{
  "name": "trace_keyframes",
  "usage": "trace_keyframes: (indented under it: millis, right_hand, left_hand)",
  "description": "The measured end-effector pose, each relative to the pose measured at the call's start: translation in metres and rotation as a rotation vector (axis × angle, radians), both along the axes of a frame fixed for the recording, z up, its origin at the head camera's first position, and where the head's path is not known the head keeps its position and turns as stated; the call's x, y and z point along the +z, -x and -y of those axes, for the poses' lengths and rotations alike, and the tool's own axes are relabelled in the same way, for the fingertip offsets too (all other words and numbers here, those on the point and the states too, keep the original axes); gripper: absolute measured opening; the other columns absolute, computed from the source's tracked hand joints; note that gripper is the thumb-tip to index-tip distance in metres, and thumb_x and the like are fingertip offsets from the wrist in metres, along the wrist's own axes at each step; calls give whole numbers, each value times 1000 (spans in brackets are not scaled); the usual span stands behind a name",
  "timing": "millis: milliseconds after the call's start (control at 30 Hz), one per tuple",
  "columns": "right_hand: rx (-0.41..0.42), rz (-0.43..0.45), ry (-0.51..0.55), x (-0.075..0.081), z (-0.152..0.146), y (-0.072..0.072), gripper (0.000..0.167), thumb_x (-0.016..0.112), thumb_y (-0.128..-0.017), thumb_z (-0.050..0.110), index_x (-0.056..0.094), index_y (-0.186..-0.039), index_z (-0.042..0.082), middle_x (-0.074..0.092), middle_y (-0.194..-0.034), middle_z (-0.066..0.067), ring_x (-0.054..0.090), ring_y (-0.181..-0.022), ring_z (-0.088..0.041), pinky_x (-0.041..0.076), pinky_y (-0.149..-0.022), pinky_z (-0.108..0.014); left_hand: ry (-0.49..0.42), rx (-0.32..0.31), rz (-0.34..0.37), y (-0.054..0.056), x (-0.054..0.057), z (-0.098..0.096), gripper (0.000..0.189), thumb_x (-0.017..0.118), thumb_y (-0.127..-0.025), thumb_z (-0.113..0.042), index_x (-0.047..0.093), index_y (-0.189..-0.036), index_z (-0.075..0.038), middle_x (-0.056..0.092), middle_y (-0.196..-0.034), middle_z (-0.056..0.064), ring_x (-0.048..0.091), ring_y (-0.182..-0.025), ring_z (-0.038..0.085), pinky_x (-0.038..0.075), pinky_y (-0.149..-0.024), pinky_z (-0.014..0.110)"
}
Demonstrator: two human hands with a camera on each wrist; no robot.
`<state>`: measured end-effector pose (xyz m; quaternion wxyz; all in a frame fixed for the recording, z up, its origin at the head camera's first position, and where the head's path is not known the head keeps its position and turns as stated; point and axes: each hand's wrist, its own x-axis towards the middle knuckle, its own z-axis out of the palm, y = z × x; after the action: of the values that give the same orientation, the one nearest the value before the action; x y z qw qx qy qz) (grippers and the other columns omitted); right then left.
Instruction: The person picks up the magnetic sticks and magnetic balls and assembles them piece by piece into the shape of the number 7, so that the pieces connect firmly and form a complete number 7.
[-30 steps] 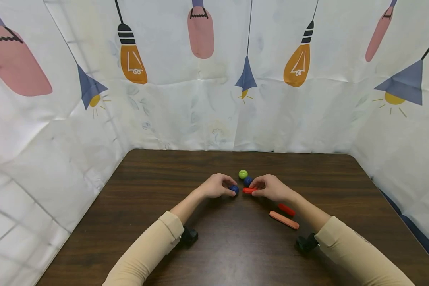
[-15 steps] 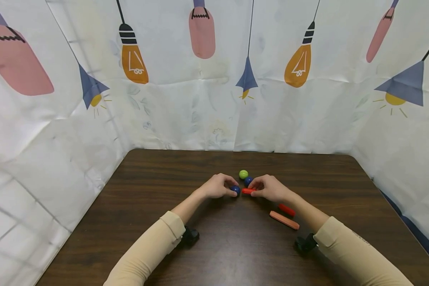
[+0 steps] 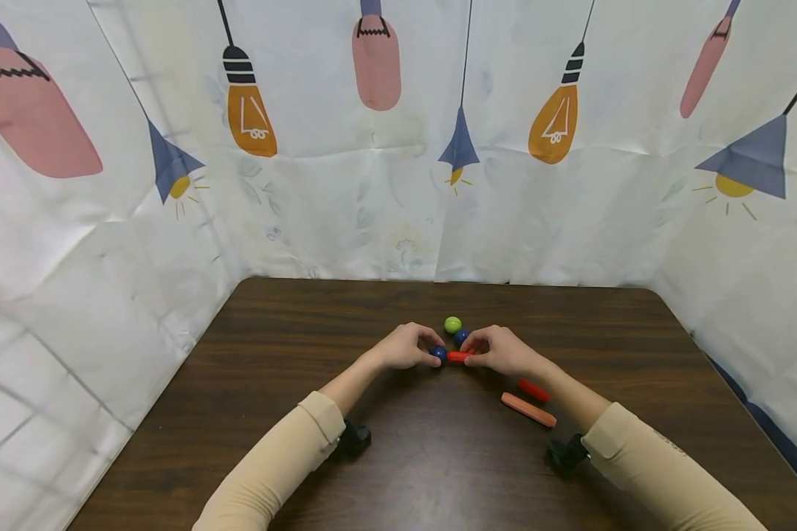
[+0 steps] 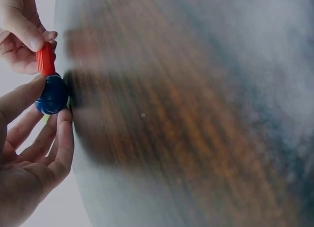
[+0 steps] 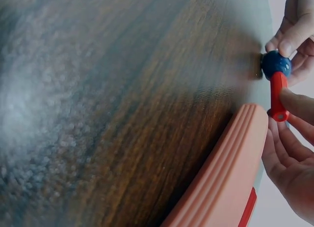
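Observation:
My left hand (image 3: 405,346) pinches a dark blue ball (image 4: 52,95) between thumb and fingers, low over the table. From the right, my right hand (image 3: 505,350) pinches a short red ribbed rod (image 5: 277,95). One end of that rod touches the blue ball, as both wrist views show. Just behind the hands in the head view sit a second blue ball (image 3: 461,337) and a lime green ball (image 3: 452,324), close together.
A salmon-coloured ribbed rod (image 3: 528,410) and another red rod (image 3: 533,390) lie on the brown wooden table (image 3: 292,332), by my right forearm. Printed white cloth (image 3: 319,214) hangs behind the table and at its sides.
The blue ball in my left hand has shifted slightly right and the red rod slightly left. The gap between them has closed. The other balls and rods stay put.

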<state>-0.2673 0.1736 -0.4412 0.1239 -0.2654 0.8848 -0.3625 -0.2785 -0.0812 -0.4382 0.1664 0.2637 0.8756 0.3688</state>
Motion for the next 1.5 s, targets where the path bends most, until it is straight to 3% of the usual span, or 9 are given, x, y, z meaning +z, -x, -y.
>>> trace_keyframes:
  millis: [900, 1500]
  right_hand:
    - [-28, -25, -12, 0, 2, 0, 15, 78, -93, 15, 75, -106, 8, 70, -94, 5, 64, -84, -12, 54, -78, -36]
    - [-58, 12, 76, 1, -8, -2, 15, 76, -95, 12, 74, -107, 3, 70, -92, 0, 65, -84, -17, 54, -77, -37]
  left_hand:
    - [-5, 17, -11, 0, 0, -2, 29, 82, -91, -20, 75, -117, -10, 73, -103, -3, 67, -89, 13, 53, -72, 28]
    - [-20, 13, -38, 3, -1, 0, 27, 82, -91, -19, 76, -115, -10, 73, -103, -3, 67, -86, 10, 54, -69, 28]
